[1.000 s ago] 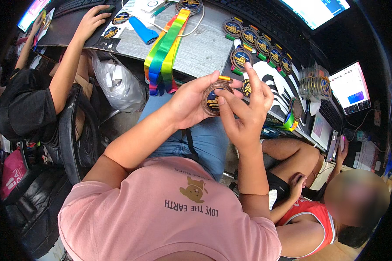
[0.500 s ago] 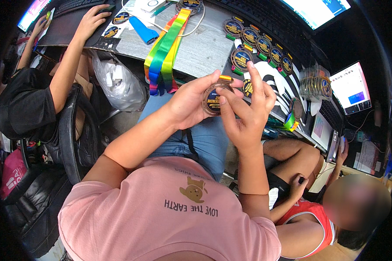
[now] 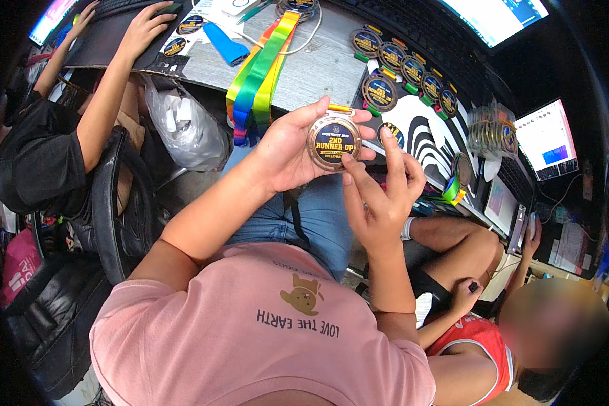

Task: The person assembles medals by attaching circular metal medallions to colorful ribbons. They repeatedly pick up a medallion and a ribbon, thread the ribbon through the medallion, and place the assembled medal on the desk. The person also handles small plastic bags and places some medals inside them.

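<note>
A round bronze medal [image 3: 333,145] with a dark blue face and yellow lettering rests face up in my left hand [image 3: 284,150]. My thumb is along its upper left edge, and the other fingers show beyond its right side. A strip of orange ribbon sits in the slot at the medal's top. One fingertip of my right hand [image 3: 384,193] meets the lower right edge of the medal's face. The other fingers of that hand are stretched apart and hold nothing. A round dark blue sticker [image 3: 391,135] is partly hidden behind my right fingers.
Several similar medals [image 3: 379,91] lie on the desk at the right, near a wrapped stack of medals [image 3: 492,130]. Rainbow ribbons [image 3: 260,81] hang over the desk edge beside a blue tool [image 3: 224,43]. Co-workers sit on both sides: a black sleeve [image 3: 54,145] left, a red top [image 3: 477,352] right.
My right fingers have drawn back from the middle of the medal to its lower edge, so its face now shows fully. My left hand has tilted the medal upward and moved slightly left.
</note>
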{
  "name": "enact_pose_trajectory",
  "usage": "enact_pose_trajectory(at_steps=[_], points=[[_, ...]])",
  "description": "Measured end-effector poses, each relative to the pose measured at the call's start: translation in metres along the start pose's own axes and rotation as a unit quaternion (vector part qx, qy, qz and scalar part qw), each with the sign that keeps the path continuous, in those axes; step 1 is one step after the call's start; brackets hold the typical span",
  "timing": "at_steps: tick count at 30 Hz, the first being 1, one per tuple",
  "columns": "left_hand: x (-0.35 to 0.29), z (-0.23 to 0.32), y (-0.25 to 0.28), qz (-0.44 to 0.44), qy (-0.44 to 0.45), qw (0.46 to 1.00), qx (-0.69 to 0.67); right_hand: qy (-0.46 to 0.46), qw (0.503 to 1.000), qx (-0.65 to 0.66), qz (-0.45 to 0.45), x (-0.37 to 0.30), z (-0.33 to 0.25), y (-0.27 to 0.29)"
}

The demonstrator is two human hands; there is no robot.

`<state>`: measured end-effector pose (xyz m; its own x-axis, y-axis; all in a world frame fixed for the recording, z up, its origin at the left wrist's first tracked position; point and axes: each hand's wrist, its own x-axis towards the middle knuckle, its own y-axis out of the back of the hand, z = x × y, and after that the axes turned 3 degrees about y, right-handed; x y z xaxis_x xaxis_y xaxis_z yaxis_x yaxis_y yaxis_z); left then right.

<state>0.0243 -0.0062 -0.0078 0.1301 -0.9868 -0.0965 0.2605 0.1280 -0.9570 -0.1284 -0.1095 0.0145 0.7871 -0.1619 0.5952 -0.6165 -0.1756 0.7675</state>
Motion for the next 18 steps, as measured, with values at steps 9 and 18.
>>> enact_pose_trajectory(at_steps=[9,18], points=[[0.001,-0.006,-0.003,0.029,0.006,0.998,-0.053,-0.002,0.999,0.033,0.004,0.012,-0.013,-0.014],[-0.003,-0.011,-0.018,0.033,-0.013,0.999,0.021,-0.177,0.913,0.360,0.081,0.027,0.006,-0.018]])
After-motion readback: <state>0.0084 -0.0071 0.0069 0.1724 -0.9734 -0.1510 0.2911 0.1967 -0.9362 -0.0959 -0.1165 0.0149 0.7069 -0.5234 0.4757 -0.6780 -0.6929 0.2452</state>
